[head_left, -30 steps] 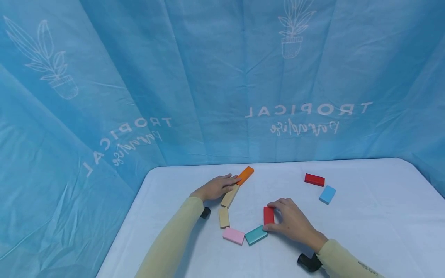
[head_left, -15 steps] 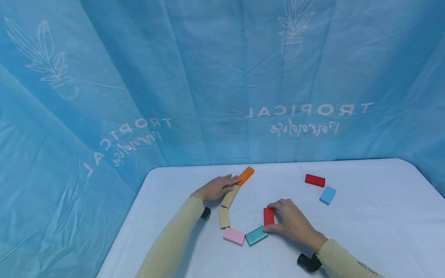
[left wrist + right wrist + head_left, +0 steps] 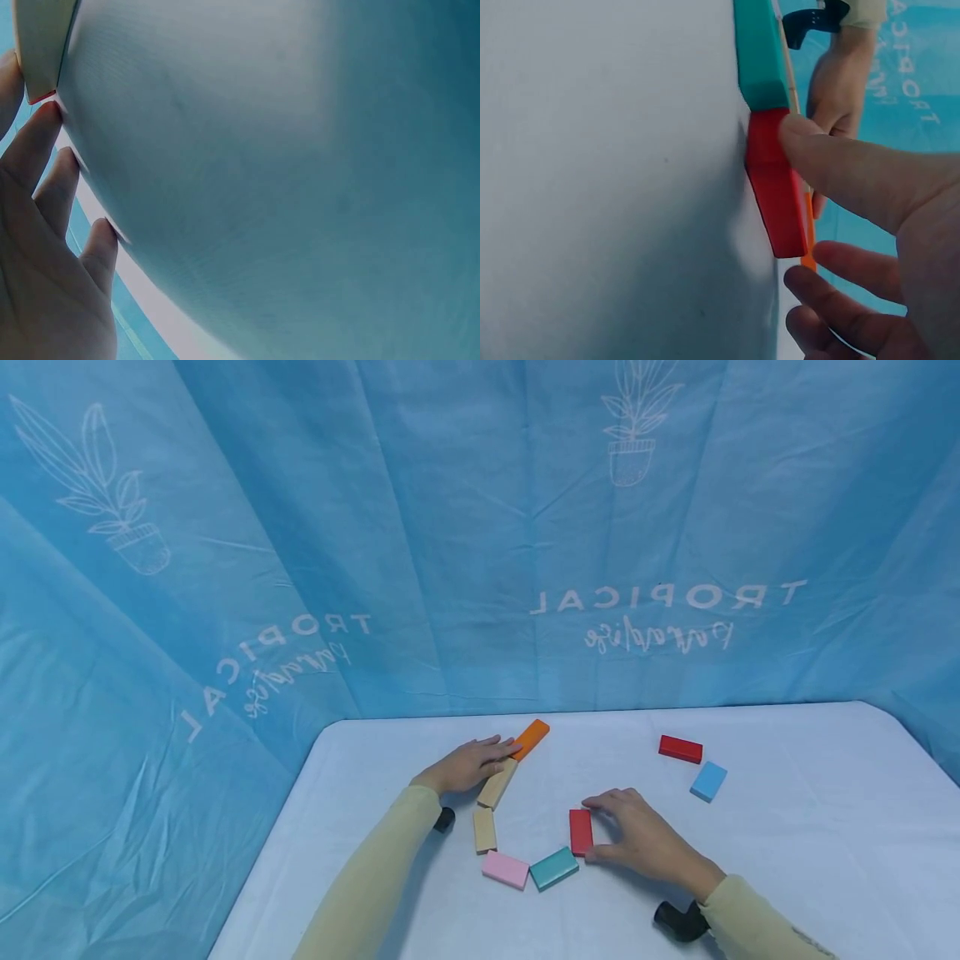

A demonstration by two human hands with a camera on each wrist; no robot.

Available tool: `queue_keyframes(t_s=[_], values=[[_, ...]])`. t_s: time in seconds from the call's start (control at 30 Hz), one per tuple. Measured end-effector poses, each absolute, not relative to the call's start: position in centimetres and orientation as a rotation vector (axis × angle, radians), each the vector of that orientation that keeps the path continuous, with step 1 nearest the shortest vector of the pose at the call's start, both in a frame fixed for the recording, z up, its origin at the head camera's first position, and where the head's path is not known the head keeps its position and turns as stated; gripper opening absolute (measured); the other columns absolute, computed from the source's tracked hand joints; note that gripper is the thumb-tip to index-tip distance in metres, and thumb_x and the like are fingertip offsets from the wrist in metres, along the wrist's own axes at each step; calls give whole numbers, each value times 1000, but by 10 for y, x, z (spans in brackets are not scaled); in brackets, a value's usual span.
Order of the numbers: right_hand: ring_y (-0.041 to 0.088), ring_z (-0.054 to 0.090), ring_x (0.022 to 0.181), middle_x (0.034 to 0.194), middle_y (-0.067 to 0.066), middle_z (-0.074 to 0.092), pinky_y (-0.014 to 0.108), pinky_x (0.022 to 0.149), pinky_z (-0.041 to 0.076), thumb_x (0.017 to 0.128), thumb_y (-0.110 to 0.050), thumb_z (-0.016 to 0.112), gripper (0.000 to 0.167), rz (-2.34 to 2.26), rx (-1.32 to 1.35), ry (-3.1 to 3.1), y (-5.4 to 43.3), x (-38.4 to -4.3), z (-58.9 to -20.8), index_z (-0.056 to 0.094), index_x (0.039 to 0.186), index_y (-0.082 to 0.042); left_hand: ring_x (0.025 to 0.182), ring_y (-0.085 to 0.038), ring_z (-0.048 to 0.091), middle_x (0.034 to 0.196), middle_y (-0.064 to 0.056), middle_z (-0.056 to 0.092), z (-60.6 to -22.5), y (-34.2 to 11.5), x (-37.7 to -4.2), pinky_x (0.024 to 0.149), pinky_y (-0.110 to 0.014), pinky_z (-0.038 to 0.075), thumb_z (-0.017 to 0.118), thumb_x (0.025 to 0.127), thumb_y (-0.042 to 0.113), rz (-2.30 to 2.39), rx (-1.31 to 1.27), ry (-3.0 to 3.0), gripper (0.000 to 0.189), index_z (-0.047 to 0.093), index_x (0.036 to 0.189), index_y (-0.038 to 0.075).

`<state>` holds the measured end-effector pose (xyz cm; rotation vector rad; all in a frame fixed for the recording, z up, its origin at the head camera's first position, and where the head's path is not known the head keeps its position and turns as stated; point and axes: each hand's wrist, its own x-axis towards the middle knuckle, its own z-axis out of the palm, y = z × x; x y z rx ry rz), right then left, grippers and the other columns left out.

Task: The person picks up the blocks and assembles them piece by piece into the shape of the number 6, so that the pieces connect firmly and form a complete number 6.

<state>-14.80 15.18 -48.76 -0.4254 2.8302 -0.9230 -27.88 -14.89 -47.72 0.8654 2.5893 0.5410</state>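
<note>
Flat blocks lie end to end in a curve on the white table. From the back they run orange block (image 3: 532, 739), longer wooden block (image 3: 495, 787), shorter wooden block (image 3: 484, 832), pink block (image 3: 506, 869), teal block (image 3: 554, 868) and red block (image 3: 581, 832). My left hand (image 3: 465, 766) rests its outstretched fingers where the orange and longer wooden blocks meet. Beside the red block is my right hand (image 3: 641, 839), thumb and fingers spread near its two ends. The right wrist view shows the red block (image 3: 776, 180) meeting the teal block (image 3: 761, 56); the thumb overlaps it, contact unclear.
A dark red block (image 3: 681, 749) and a light blue block (image 3: 708, 782) lie apart at the back right. Blue printed curtain (image 3: 480, 568) hangs behind the table (image 3: 810, 827) and at its left side. Each wrist carries a black camera (image 3: 681, 922).
My right hand has let go of the red block and moved slightly right, its fingers spreading. The red block stays beside the teal one. My left hand has not visibly moved.
</note>
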Motion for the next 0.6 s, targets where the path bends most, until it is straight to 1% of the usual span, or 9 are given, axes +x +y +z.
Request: queue_keyframes(t_s=[0.1, 0.33, 0.6], values=[[27, 53, 123, 128, 4, 62, 49, 95, 54, 70, -32, 93, 69, -932, -427, 2815, 153, -148, -489, 65, 132, -15, 151, -24, 25, 162, 1, 34, -478, -150, -279, 122, -50, 20, 46, 108, 30, 533, 886, 2595, 50, 38, 157, 24], [26, 55, 122, 126, 3, 63, 49, 95, 54, 69, -31, 94, 67, -930, -418, 2815, 151, -149, -489, 67, 129, -15, 151, -26, 25, 161, 0, 35, -479, -150, -280, 122, -51, 19, 45, 109, 30, 534, 910, 2590, 49, 38, 157, 22], [27, 55, 122, 126, 4, 63, 49, 94, 55, 69, -30, 94, 68, -922, -407, 2825, 150, -149, -490, 67, 129, -15, 151, -25, 25, 161, 1, 35, -481, -150, -280, 122, -51, 19, 46, 109, 30, 531, 885, 2597, 49, 38, 157, 25]])
